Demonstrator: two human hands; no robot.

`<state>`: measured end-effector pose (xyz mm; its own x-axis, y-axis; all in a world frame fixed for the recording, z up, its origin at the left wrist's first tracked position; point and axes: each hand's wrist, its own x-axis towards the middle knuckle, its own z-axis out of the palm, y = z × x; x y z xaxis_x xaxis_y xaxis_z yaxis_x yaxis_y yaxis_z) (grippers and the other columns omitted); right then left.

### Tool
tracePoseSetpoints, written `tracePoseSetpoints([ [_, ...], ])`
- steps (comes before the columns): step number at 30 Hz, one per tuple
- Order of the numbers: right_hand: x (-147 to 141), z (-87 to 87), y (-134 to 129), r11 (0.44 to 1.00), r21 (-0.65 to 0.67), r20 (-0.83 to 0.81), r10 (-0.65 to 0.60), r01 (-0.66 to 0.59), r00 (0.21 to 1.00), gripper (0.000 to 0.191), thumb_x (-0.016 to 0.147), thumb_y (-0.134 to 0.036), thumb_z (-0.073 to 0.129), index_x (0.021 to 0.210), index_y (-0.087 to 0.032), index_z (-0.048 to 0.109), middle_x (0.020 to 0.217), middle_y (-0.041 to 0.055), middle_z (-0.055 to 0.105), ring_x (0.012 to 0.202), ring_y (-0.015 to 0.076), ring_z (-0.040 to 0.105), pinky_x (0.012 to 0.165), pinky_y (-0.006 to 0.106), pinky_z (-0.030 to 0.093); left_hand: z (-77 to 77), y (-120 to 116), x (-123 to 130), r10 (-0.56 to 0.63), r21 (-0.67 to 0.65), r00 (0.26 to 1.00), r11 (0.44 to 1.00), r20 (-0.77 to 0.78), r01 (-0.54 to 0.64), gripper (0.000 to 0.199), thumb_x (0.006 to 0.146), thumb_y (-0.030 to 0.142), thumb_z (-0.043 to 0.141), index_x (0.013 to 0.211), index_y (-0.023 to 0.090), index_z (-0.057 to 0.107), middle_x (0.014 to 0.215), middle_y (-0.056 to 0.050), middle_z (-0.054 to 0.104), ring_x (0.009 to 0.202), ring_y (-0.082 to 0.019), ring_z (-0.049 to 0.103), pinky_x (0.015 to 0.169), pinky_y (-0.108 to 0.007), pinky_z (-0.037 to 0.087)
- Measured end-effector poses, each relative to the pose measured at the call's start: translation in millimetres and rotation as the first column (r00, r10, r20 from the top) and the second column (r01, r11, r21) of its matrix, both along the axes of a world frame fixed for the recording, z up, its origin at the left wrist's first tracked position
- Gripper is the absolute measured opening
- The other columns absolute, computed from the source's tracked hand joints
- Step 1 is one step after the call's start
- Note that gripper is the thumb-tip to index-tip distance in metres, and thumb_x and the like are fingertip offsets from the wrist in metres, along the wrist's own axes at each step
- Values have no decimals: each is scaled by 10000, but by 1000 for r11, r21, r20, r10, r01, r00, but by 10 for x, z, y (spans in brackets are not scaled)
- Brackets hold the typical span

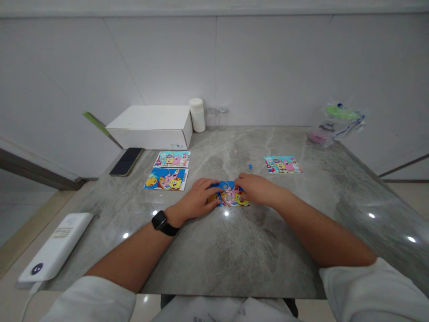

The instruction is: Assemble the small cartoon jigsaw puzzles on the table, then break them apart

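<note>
A small blue cartoon jigsaw puzzle lies on the grey marble table in front of me. My left hand rests on its left side, fingers stretched out and apart, holding nothing. At the upper right part of the puzzle is my right hand, its fingers bent and drawn together against the surface. Whatever may be between those fingertips is hidden. A loose blue puzzle piece sits just beyond the right hand. Farther back lies another small pinkish piece.
Two cartoon picture cards, a light blue one and a darker one, lie at left; another card at right. Around them are a phone, white box, white bottle, glasses, power bank and plastic bag.
</note>
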<state>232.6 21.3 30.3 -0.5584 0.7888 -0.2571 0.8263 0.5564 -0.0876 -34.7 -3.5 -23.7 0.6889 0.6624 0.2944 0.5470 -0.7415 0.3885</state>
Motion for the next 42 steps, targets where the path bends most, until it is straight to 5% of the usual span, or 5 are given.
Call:
tracePoseSetpoints([
  [3, 151, 30, 180, 998, 36, -100, -44, 48, 994, 246, 917, -308, 769, 1150, -230, 753, 1186, 102, 738, 1074, 264, 702, 868, 314, 496, 30, -2, 9, 9, 7, 1000, 1000, 16, -9, 360, 1024, 381, 619, 1359, 271, 691, 1454, -136, 617, 1313, -317, 590, 1149, -552, 467],
  [6, 378, 26, 426, 968, 118, -148, -202, 220, 968, 238, 966, -257, 679, 1191, -205, 740, 1149, 100, 770, 1055, 252, 698, 898, 325, 489, 23, 9, -2, 25, 5, 999, 1000, 24, -25, 361, 1029, 363, 611, 1376, 282, 673, 1463, -126, 610, 1331, -313, 583, 1157, -550, 465],
  [12, 667, -173, 749, 882, 177, -169, -409, 436, 897, 359, 995, -154, 533, 1300, -164, 722, 1244, 140, 769, 1108, 247, 693, 948, 325, 481, -18, 22, -32, 105, 15, 991, 994, 82, -107, 393, 1034, 318, 584, 1421, 258, 623, 1482, -135, 586, 1383, -313, 552, 1178, -551, 465],
  [22, 653, -443, 845, 926, 131, -168, -331, 354, 929, 308, 956, -212, 658, 1238, -193, 780, 1207, 144, 751, 1102, 236, 699, 965, 299, 493, 3, 12, -40, 175, 4, 967, 984, 184, -179, 466, 1049, 291, 545, 1513, 248, 513, 1510, -141, 547, 1420, -286, 527, 1219, -527, 453],
  [42, 470, -307, 741, 942, -107, -481, -329, 318, 813, 96, 861, -185, 691, 936, -202, 748, 881, 9, 777, 799, 156, 686, 737, 243, 495, -32, 37, -43, 169, -32, 974, 986, 151, -166, 476, 1013, 268, 568, 1487, 236, 538, 1447, -132, 605, 1356, -294, 573, 1183, -523, 473],
])
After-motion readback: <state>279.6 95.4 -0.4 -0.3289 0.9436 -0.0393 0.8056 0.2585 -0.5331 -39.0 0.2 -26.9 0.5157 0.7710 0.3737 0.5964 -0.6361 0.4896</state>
